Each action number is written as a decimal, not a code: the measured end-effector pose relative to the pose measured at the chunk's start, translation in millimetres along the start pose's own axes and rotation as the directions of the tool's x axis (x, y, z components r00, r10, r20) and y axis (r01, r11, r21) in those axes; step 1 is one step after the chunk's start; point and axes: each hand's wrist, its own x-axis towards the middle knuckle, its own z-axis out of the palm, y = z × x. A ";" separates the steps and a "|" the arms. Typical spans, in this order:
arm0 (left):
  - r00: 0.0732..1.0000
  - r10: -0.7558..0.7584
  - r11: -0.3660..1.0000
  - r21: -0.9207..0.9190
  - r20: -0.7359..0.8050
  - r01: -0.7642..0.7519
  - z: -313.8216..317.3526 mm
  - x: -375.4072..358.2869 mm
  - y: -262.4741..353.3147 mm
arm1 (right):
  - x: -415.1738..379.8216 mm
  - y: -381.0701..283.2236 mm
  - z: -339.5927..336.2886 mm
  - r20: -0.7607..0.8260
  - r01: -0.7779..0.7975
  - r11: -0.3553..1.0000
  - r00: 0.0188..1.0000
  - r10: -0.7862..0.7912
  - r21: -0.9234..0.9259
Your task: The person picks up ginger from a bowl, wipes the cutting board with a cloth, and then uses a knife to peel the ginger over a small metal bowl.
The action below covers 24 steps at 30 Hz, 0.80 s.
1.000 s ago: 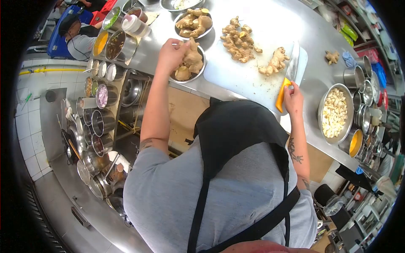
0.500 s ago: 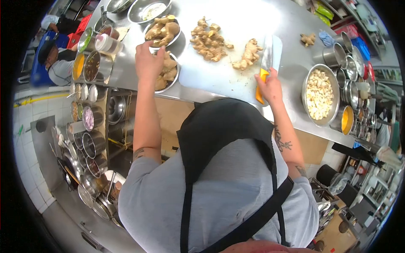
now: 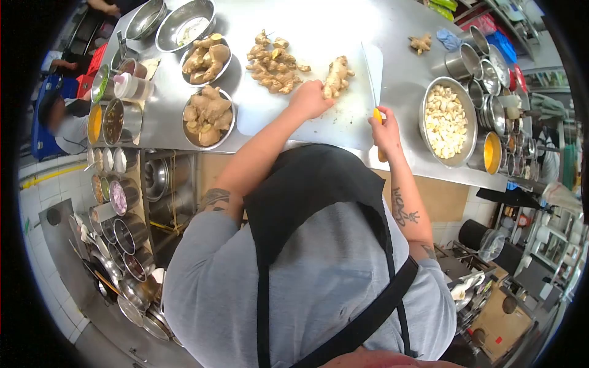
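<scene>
On the white cutting board (image 3: 340,119) lies a big knob of ginger (image 3: 337,75), and my left hand (image 3: 310,98) rests on its near end. My right hand (image 3: 385,130) grips the yellow handle of a knife (image 3: 370,83) whose blade stands on edge just right of the ginger. A heap of smaller ginger pieces (image 3: 270,61) sits at the board's far left. Left of the board are two steel bowls of ginger, one near (image 3: 208,116) and one farther (image 3: 205,52).
A steel bowl of pale chopped pieces (image 3: 446,119) stands right of the board, with steel cups and a pot of orange sauce (image 3: 491,153) beyond. Spice tins (image 3: 113,116) line the counter's left end. Another person (image 3: 64,122) sits far left.
My left hand left the near ginger bowl and swung right onto the ginger on the board. My right hand lifted the knife from flat to on edge beside the ginger.
</scene>
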 end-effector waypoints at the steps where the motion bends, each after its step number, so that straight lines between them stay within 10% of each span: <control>1: 1.000 0.026 0.999 -0.034 0.013 -0.025 -0.6 -1.1 -6.7 | -3.9 3.2 0.8 -0.004 -0.011 1.000 1.000 0.011 0.008; 11: 0.920 0.336 0.941 0.024 -0.200 -0.339 1.1 -23.1 -35.7 | -5.7 11.6 12.3 -0.008 0.028 0.999 1.000 -0.028 0.032; 24: 1.000 -0.002 0.871 -0.492 0.016 0.009 -11.1 -19.6 -38.6 | -5.9 8.0 9.7 -0.001 0.076 0.997 0.997 -0.076 0.000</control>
